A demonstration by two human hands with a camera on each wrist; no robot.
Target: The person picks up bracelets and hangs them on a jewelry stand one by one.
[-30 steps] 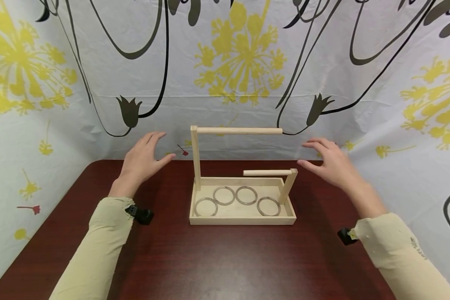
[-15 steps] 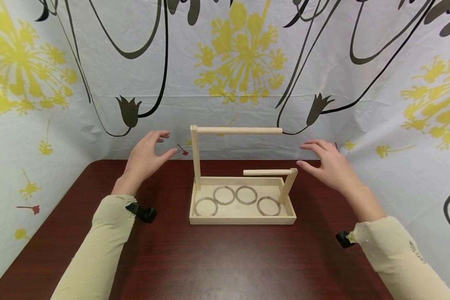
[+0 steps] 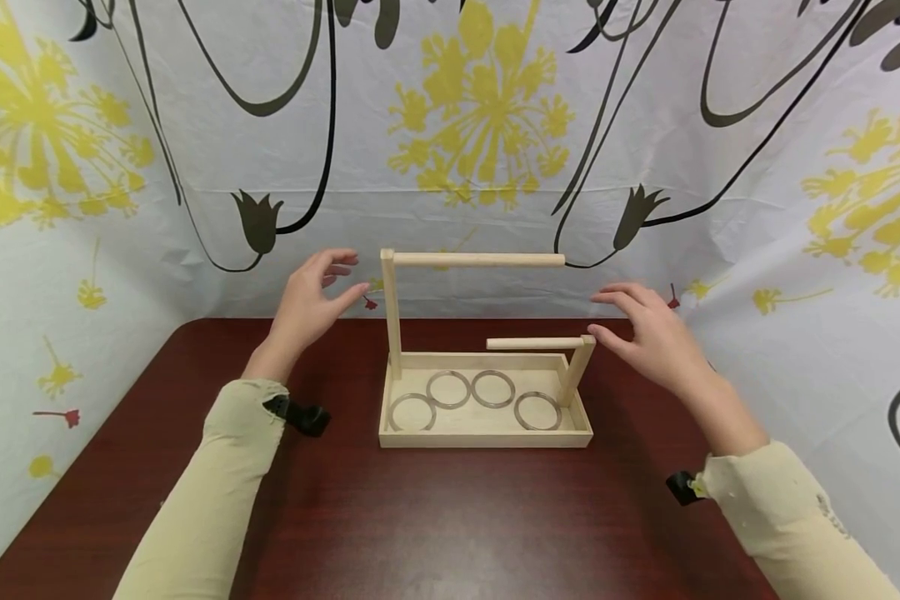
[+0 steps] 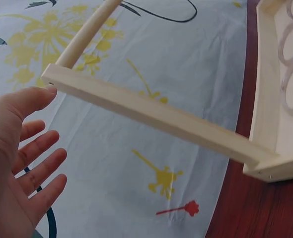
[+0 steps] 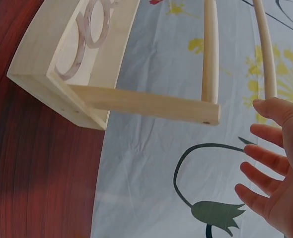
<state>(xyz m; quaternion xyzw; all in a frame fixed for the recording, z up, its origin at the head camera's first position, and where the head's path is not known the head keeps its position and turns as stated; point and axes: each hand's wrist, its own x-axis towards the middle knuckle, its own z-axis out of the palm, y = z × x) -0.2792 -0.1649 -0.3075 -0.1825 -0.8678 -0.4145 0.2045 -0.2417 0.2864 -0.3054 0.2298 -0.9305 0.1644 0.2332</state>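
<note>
A shallow wooden tray (image 3: pixel 487 441) stands mid-table with several clear rings (image 3: pixel 537 412) lying flat inside. From its left end rises a tall post (image 3: pixel 392 317) carrying a long dowel (image 3: pixel 480 260); a shorter post (image 3: pixel 578 371) at the right carries a short dowel (image 3: pixel 534 343). My left hand (image 3: pixel 309 302) is raised beside the tall post, fingers relaxed and holding nothing. In the left wrist view its thumb appears close to the post's top; contact cannot be told. Just right of the short post hovers my right hand (image 3: pixel 651 337), fingers spread and bare.
The dark red-brown table (image 3: pixel 450 525) extends around the tray. Behind it hangs a white cloth (image 3: pixel 450 167) printed with yellow flowers and dark stems, which also covers both sides. Black straps with small devices (image 3: pixel 309 419) sit at both wrists.
My left hand has moved right and slightly up, nearer the tall post. My right hand has shifted slightly left toward the short post. The tray and rings have stayed put.
</note>
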